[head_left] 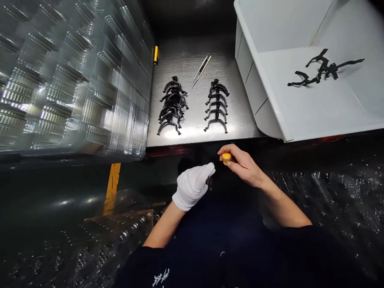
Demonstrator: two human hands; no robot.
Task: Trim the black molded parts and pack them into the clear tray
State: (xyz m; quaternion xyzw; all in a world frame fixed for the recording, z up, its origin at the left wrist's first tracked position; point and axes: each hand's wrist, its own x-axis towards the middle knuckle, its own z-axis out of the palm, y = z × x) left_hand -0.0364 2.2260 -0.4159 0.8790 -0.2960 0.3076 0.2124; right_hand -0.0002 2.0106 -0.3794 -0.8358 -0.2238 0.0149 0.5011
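My left hand (pixel 193 185), in a white knit glove, is closed in front of the bench edge; a small dark plastic part (pixel 210 183) pokes out below its fingers, most of it hidden. Bare, my right hand (pixel 243 164) curls its thumb and fingers around a short yellow rounded object (pixel 227 157), whose kind I cannot make out. The hands are close together but apart. Beyond them on the metal bench (pixel 195 134) lie two rows of black arched plastic parts, a denser left row (pixel 172 106) and a right row (pixel 217 107).
A utility knife (pixel 201 71) lies behind the rows, and a yellow and black object (pixel 155 55) near the left stack. Stacked clear plastic trays (pixel 120 92) bound the left. At right, a white bin (pixel 261 84) holds a black branched plastic piece (pixel 327 70).
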